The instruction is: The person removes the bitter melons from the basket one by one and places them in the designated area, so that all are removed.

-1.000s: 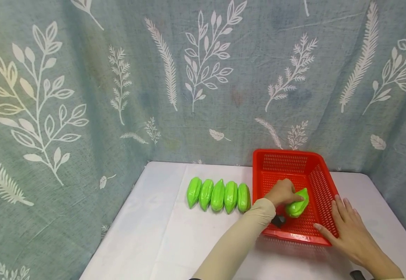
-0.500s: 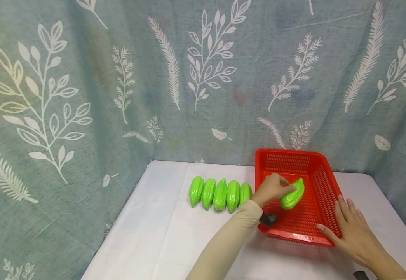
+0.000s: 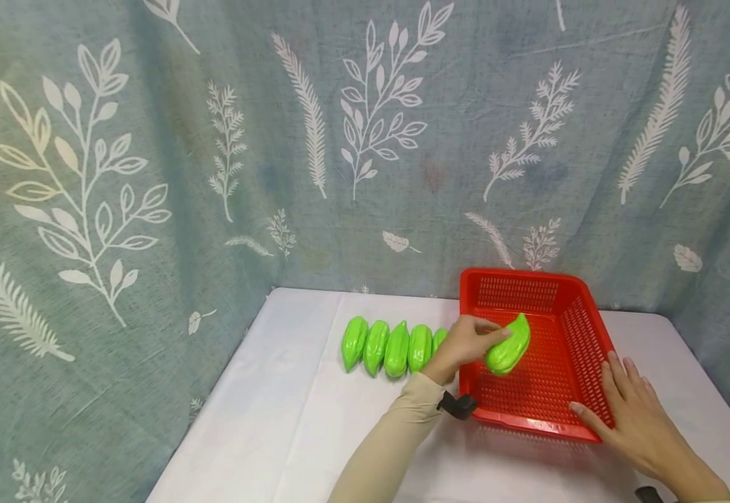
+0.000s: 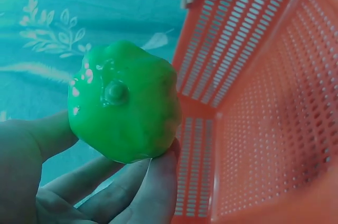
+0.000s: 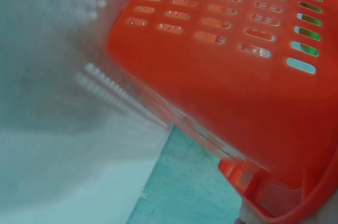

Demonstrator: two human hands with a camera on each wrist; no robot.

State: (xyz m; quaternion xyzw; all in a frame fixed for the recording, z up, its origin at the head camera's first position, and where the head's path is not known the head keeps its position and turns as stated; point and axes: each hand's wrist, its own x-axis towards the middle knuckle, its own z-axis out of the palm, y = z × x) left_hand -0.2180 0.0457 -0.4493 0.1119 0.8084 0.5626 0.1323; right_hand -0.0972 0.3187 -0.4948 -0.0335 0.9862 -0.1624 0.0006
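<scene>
My left hand [image 3: 470,342] pinches a bright green ribbed fruit with a glossy, plastic-looking skin and a pointed tip [image 3: 508,346], above the left part of a red plastic basket [image 3: 531,423]. In the left wrist view the fruit [image 4: 124,102] appears end-on with a small stub, thumb on one side and fingertips beneath. My right hand [image 3: 641,419] rests at the basket's front right corner, fingers stretched along the right rim and thumb over the front corner. From the right wrist, the basket's slotted wall [image 5: 227,76] fills much of the view, with a bit of hand at the rim.
Left of the basket, several similar green fruits [image 3: 396,349] lie side by side in a row on the white tablecloth [image 3: 264,419]. The left hand partly covers the nearest one. A patterned grey-green curtain [image 3: 339,230] hangs behind and beside the table.
My left hand has lifted the green fruit from low inside the basket and carried it left toward the basket's left rim. My right hand stays at the corner.
</scene>
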